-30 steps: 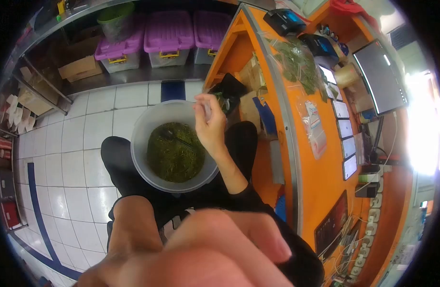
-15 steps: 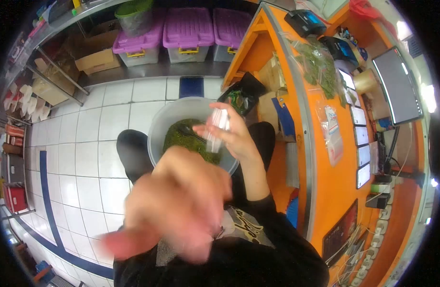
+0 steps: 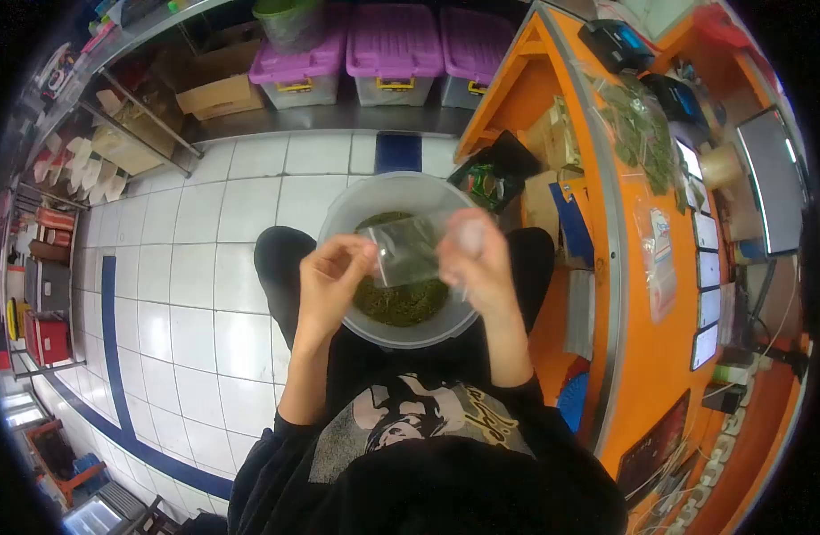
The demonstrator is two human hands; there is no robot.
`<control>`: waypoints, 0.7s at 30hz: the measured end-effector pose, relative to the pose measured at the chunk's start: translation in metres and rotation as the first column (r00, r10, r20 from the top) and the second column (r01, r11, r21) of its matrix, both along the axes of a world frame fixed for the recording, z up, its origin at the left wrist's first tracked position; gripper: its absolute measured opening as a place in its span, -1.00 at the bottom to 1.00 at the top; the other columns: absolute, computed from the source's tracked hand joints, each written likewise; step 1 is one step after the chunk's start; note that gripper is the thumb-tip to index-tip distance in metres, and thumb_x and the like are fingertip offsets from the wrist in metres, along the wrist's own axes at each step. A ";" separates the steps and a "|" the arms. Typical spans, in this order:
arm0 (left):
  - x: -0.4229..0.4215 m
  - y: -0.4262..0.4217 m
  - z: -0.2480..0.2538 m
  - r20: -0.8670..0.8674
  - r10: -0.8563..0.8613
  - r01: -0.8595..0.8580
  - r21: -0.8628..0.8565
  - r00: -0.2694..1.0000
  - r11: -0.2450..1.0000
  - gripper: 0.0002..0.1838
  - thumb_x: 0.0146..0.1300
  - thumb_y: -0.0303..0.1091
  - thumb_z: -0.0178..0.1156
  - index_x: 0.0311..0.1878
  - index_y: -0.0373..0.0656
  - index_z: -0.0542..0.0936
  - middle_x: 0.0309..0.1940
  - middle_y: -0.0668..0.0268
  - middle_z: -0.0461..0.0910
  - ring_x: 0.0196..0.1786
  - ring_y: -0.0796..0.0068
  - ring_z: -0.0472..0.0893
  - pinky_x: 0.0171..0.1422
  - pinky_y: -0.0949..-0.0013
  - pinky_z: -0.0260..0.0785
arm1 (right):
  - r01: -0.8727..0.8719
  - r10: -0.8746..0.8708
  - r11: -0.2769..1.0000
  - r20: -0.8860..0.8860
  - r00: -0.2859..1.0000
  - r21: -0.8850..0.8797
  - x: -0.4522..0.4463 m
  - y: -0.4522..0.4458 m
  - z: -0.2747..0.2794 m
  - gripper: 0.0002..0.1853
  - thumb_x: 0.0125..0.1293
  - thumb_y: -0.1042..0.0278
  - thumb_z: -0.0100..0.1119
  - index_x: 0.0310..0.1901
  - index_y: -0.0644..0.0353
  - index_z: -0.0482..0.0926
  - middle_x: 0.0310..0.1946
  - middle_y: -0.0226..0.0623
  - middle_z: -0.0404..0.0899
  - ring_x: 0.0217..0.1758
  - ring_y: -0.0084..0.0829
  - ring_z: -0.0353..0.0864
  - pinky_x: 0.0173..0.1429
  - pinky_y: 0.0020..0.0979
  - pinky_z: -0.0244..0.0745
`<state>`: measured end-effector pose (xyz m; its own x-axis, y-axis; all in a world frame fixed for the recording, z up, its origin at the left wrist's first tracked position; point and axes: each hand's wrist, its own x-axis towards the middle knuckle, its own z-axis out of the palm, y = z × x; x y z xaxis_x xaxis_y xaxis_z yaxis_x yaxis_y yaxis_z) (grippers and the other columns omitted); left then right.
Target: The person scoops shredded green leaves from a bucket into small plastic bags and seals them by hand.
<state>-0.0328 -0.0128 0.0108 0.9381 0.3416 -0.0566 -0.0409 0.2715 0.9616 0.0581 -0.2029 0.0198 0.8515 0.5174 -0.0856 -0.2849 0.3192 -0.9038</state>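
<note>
Clear plastic bag (image 3: 399, 254) is held up over the mouth of a translucent round tub (image 3: 399, 190). Largest of all, an orange counter (image 3: 637, 352) runs along the person's right. Three purple-lidded storage boxes (image 3: 394, 45) sit in a row beyond the tub. The tub itself stands between the person's knees, finely chopped green plant matter (image 3: 401, 308) lying in its bottom. Leaf-filled clear bags (image 3: 637, 129) lie toward the counter's far end, near a row of smartphones (image 3: 709, 269). The left hand (image 3: 325, 283) pinches one edge of the bag between thumb and fingertips. At its other side, the right hand (image 3: 486, 272), blurred, closes around a small whitish bundle (image 3: 470, 236); whether it also grips the bag, I cannot tell.
</note>
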 end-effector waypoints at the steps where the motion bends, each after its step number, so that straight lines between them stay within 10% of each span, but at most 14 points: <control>1: 0.001 0.004 -0.005 0.041 0.080 -0.081 0.028 0.996 0.996 -0.89 0.29 -0.46 0.27 -0.19 -0.29 0.62 -0.33 0.34 0.63 -0.31 0.61 0.55 -0.17 0.51 0.42 | 0.161 -0.159 0.986 -0.042 0.986 0.050 0.002 0.000 0.001 -0.81 0.36 0.45 0.17 -0.07 0.14 0.38 -0.46 -0.46 0.38 -0.52 -0.68 0.35 -0.52 -0.58 0.28; 3: 0.002 0.011 -0.006 0.042 0.203 -0.206 0.147 0.978 0.967 -0.89 0.27 -0.45 0.29 -0.21 -0.30 0.62 -0.35 0.33 0.64 -0.31 0.60 0.57 -0.16 0.51 0.42 | 0.441 -0.435 0.897 0.257 0.863 0.035 0.003 0.009 -0.002 -0.93 0.47 0.46 -0.02 -0.09 0.22 0.38 -0.40 -0.38 0.40 -0.46 -0.63 0.41 -0.49 -0.54 0.37; 9: 0.007 -0.008 -0.004 0.012 0.166 -0.166 0.058 0.986 0.984 -0.90 0.20 -0.55 0.32 -0.22 -0.32 0.65 -0.39 0.28 0.68 -0.30 0.60 0.61 -0.14 0.53 0.44 | 0.363 -0.039 0.906 0.811 0.584 -0.218 -0.029 0.048 0.009 -0.74 0.08 0.62 0.31 -0.17 0.27 0.52 -0.26 -0.19 0.56 -0.31 -0.34 0.62 -0.22 -0.42 0.50; 21: 0.008 -0.005 -0.025 0.045 -0.015 0.017 -0.059 0.999 0.998 -0.88 0.11 -0.57 0.39 -0.33 -0.29 0.62 -0.38 0.25 0.68 -0.28 0.55 0.63 -0.11 0.48 0.47 | 0.242 0.107 0.902 0.729 0.676 -0.356 -0.022 0.039 0.001 -0.79 0.03 0.60 0.33 -0.25 0.28 0.59 -0.36 -0.18 0.65 -0.30 -0.26 0.68 -0.21 -0.41 0.52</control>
<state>-0.0247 -0.0181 -0.0145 0.9455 0.3237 -0.0345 -0.0782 0.3289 0.9411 0.0359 -0.1637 0.0204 0.7601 0.5222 0.3867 0.5142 -0.1195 -0.8493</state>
